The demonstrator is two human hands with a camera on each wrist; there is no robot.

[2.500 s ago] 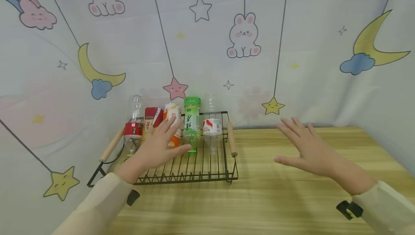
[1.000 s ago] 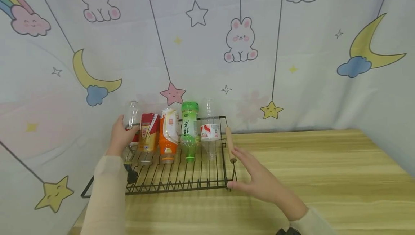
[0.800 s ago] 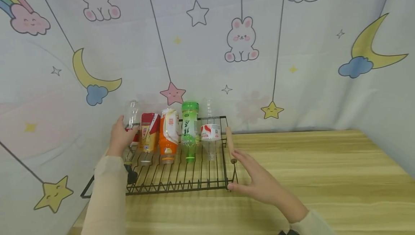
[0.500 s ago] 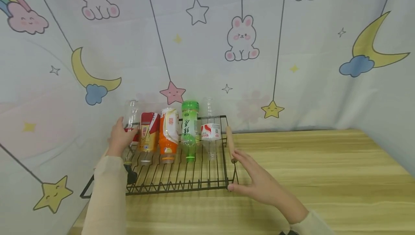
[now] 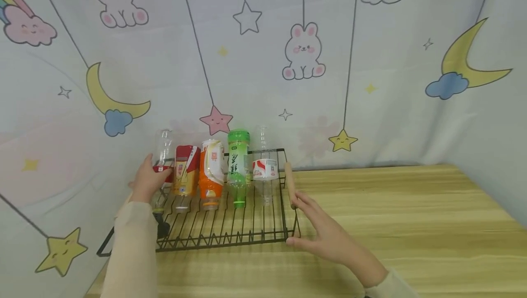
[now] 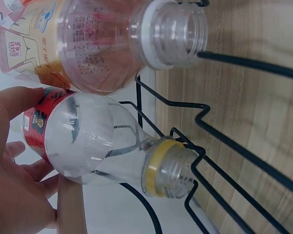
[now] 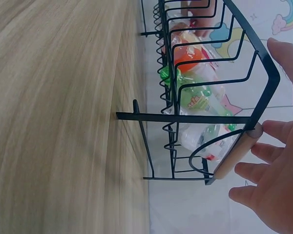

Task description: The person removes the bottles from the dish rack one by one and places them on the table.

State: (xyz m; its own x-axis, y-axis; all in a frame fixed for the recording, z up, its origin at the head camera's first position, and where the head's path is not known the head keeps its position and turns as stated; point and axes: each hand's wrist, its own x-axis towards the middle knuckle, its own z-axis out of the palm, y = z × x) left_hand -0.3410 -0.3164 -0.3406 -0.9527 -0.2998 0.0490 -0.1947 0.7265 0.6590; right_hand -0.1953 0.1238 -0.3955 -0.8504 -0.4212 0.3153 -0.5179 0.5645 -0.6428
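My left hand (image 5: 148,181) holds the leftmost bottle (image 6: 97,131), a clear one with a red label and a yellow neck ring. In the left wrist view its thumb lies on the label and the other fingers curl behind. The bottle leans neck-down in a black wire rack (image 7: 185,118) with wooden handles. At the rack's right end, my right hand (image 5: 333,238) is spread with straight fingers, its fingertips right at the wooden handle (image 5: 290,179). The thumb points to the rack's front corner.
Beside the held bottle, the rack carries a red-and-gold bottle (image 5: 186,172), an orange-and-white bottle (image 5: 212,174), a green bottle (image 5: 239,165) and a clear bottle with a white label (image 5: 265,170). A patterned curtain (image 5: 383,119) hangs behind the wooden table (image 5: 391,215).
Both hands were raised and spread apart earlier. The left has moved left and taken hold of the red-label bottle; the right has moved left to the handle. The last half second shows little change.
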